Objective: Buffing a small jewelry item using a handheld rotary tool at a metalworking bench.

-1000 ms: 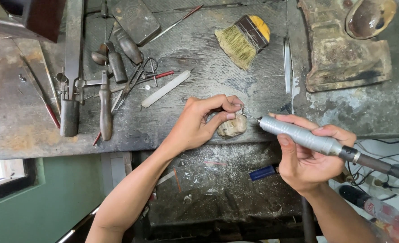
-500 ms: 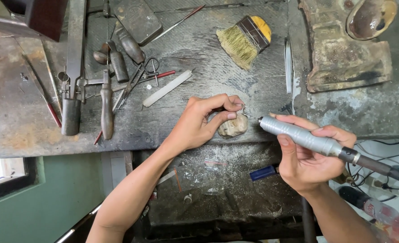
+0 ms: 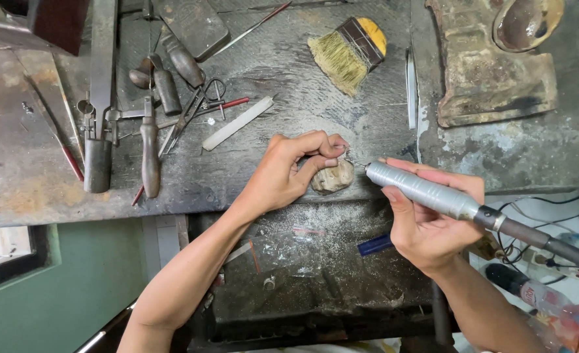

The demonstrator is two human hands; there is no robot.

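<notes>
My left hand (image 3: 289,171) rests at the front edge of a worn grey workbench (image 3: 250,176), its thumb and fingers pinched around a very small piece above a pale wooden peg (image 3: 332,178). The piece itself is too small to make out. My right hand (image 3: 428,222) grips a silver rotary handpiece (image 3: 420,189) like a pen. Its fine tip points left and meets the pinched fingertips. A dark flexible shaft (image 3: 551,243) runs off from the handpiece to the right.
A yellow-handled brush (image 3: 349,52) lies at the back. Pliers, files, scissors (image 3: 188,116) and a white stick (image 3: 237,123) crowd the left of the bench. A rusty block (image 3: 498,78) with a bowl (image 3: 525,23) sits at the right. Cables lie below right.
Both hands hold nearly the same pose. The handpiece tip stays at the pinched fingertips, with only slight shifts.
</notes>
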